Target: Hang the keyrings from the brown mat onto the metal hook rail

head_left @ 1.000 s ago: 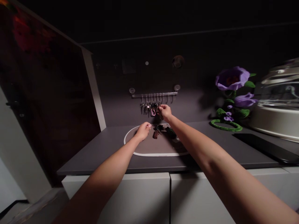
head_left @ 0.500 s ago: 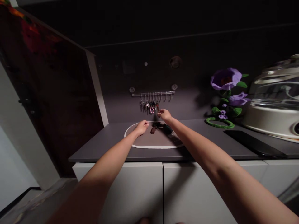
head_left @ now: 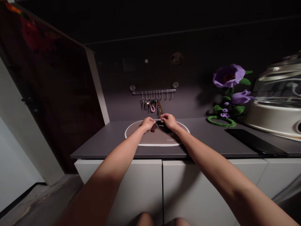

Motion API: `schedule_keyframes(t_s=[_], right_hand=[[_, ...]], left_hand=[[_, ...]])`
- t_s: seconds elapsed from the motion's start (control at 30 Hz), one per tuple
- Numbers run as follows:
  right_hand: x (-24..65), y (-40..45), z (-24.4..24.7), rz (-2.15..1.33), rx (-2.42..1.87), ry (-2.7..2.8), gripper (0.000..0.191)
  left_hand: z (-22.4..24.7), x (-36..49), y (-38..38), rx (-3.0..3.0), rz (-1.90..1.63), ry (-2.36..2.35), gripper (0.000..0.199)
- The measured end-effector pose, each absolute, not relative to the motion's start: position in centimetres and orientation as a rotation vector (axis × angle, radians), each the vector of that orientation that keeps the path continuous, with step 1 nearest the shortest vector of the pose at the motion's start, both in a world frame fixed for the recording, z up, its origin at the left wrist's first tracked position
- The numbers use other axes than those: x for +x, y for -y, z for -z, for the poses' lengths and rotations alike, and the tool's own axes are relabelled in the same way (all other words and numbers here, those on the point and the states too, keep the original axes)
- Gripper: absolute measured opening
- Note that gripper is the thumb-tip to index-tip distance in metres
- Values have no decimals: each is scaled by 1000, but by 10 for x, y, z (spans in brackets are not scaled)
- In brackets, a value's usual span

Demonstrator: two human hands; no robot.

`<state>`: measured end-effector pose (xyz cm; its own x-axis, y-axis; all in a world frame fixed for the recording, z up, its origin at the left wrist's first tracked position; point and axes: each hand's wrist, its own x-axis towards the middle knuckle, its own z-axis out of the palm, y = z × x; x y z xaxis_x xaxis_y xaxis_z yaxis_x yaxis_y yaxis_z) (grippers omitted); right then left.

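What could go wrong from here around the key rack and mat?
The long brown tag slants down from the rack to the right hand; a tug might unhook it or strain the rack's round mounts.

The hanging keys are bunched close together, so they could snag one another.

The left hand is beside the brown fob on the mat, so a careless move might knock it.
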<state>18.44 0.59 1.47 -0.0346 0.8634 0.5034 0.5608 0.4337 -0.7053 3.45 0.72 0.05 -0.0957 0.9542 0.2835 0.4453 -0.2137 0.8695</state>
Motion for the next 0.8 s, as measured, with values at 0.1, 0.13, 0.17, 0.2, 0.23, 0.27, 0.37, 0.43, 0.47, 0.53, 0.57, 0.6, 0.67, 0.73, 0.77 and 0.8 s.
schedule_keyframes(t_s=[0.1, 0.13, 0.17, 0.2, 0.23, 0.27, 0.37, 0.43, 0.47, 0.53, 0.57, 0.6, 0.67, 0.73, 0.77, 0.8], right_hand=[[187, -2, -16, -251, -1265, 1824, 18], [187, -1, -17, -211, -1273, 1853, 19], [187, -1, -18, -177, -1279, 1879, 19], [187, 0, -18, -148, -1285, 1902, 19], [186, 1, -19, -126, -1294, 1920, 20], [186, 1, -19, -110, -1304, 1936, 20], [184, 2, -18, -83, -1320, 1972, 21], [183, 3, -18, -67, -1322, 1988, 22], [183, 3, -17, -59, -1325, 1994, 22], [182, 3, -17, -52, -1343, 1993, 22], [182, 3, -17, -55, -1351, 1988, 22], [182, 3, -17, -59, -1356, 1980, 22], [182, 2, -17, -70, -1350, 1968, 21], [183, 0, -17, -78, -1334, 1959, 21], [183, -1, -17, -81, -1326, 1955, 21], [183, -1, -16, -82, -1321, 1952, 20]], left_hand=[[7, 34, -10, 1685, -1246, -1475, 26], [8, 33, -10, 1697, -1209, -1446, 28], [9, 31, -9, 1710, -1167, -1412, 28], [9, 29, -8, 1727, -1118, -1374, 28], [8, 27, -6, 1751, -1065, -1334, 27], [7, 25, -5, 1779, -1014, -1292, 26], [1, 21, -1, 1867, -902, -1184, 20], [-2, 20, 1, 1905, -861, -1156, 18], [-3, 19, 2, 1915, -852, -1168, 18], [-6, 19, 4, 1927, -844, -1226, 19], [-8, 19, 6, 1936, -842, -1268, 20], [-9, 18, 7, 1949, -842, -1312, 20], [-12, 17, 11, 2000, -833, -1385, 19], [-14, 15, 13, 2071, -816, -1432, 21], [-14, 14, 14, 2095, -803, -1443, 23], [-15, 12, 14, 2107, -789, -1443, 25]])
